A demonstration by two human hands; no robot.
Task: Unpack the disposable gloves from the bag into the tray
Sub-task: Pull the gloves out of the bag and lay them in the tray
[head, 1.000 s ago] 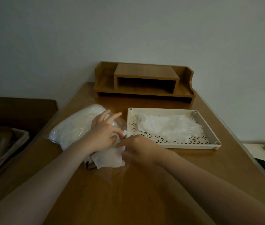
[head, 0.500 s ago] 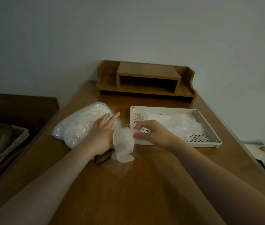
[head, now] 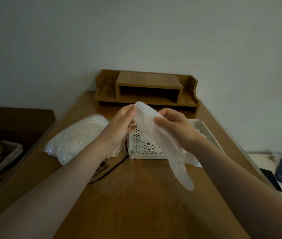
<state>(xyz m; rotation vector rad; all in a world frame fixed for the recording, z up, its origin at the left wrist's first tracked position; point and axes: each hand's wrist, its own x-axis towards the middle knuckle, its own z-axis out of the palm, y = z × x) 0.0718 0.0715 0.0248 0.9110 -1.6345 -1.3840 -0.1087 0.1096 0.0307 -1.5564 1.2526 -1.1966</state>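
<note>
Glove (head: 155, 133) between both hands' grips

Both forearms are bare to the frame edge, with no sleeves visible.

The glove (head: 155, 133) is translucent milky white, the wooden desk (head: 136, 204) below it a warm honey brown. The tray (head: 137, 146) behind the glove is cream, its floor pierced with a pattern of small dark diamonds. Left of the tray, the bag (head: 74, 140) is clear over white. Behind the tray, the shelf (head: 147, 90) matches the desk's brown
</note>
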